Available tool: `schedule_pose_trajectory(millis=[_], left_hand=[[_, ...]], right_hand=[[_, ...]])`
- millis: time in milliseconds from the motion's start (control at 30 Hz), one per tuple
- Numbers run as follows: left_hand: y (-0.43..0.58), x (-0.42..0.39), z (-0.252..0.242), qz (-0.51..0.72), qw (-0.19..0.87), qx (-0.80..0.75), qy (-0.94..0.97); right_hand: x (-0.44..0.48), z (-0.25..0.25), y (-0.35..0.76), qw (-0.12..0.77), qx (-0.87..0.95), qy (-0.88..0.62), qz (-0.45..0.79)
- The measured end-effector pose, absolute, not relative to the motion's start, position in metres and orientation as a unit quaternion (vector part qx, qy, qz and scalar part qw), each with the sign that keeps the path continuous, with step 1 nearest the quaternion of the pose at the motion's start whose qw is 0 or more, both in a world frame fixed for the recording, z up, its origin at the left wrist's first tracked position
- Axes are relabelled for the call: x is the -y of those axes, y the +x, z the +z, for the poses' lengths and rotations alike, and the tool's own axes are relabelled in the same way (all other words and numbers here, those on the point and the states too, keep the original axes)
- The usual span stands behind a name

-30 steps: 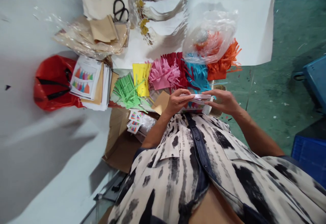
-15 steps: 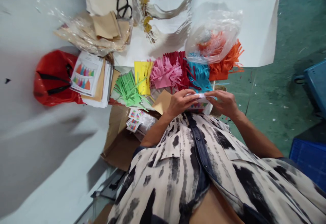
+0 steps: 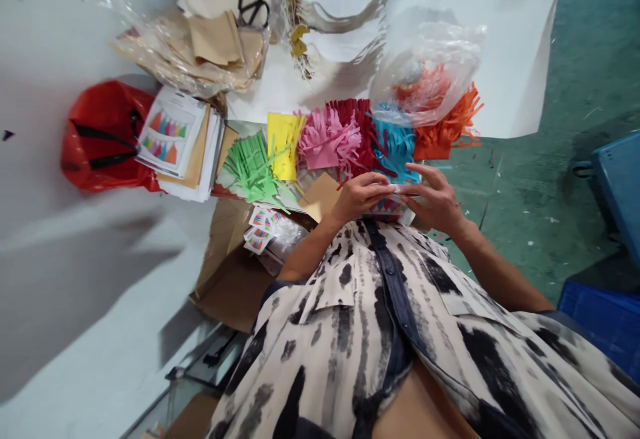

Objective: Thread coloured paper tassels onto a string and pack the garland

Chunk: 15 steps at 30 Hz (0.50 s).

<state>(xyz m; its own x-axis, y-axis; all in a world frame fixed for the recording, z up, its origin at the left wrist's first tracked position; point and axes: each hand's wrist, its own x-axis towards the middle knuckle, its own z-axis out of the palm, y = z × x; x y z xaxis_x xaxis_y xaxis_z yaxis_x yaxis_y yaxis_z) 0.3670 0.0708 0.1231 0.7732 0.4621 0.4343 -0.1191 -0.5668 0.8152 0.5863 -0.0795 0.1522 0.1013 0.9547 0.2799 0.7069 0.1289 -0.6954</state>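
Close to my body, my left hand (image 3: 362, 197) pinches the white top edge of a small packet (image 3: 391, 208). A printed card with coloured tassels shows through its clear front. On the packet's other end are the thumb and a finger of my right hand (image 3: 436, 200), its index finger raised off it. Most of the packet is hidden by my fingers. Just beyond lie fringed paper bundles: green (image 3: 247, 166), yellow (image 3: 283, 147), pink (image 3: 327, 138), dark red (image 3: 364, 119), blue (image 3: 395, 142) and orange (image 3: 440, 134).
A clear plastic bag (image 3: 450, 86) rests over the orange and blue bundles. Left are printed sheets (image 3: 167, 132), a red bag (image 3: 107, 136) and an open cardboard box (image 3: 225, 286) below. Scissors (image 3: 253, 4) and white paper stacks (image 3: 345, 39) lie farther back. Blue crates (image 3: 600, 326) stand right.
My right index finger has lifted away from the packet's white edge, and that hand has turned slightly. My left hand keeps its pinch. The whole view has shifted a little.
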Motion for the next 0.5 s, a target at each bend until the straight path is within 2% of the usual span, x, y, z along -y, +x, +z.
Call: schedule_pose_trajectory(millis=[333,500], left_hand=[[0.369,-0.061,0.132,0.286,0.432,-0.135,0.845],[0.362,-0.054,0.152,0.182,0.442,-0.144,0.866]], right_hand=[[0.08,0.178,0.586,0.231,0.744,-0.627,0.027],[0.088,0.174,0.59,0.312,0.752,-0.581,0.0]])
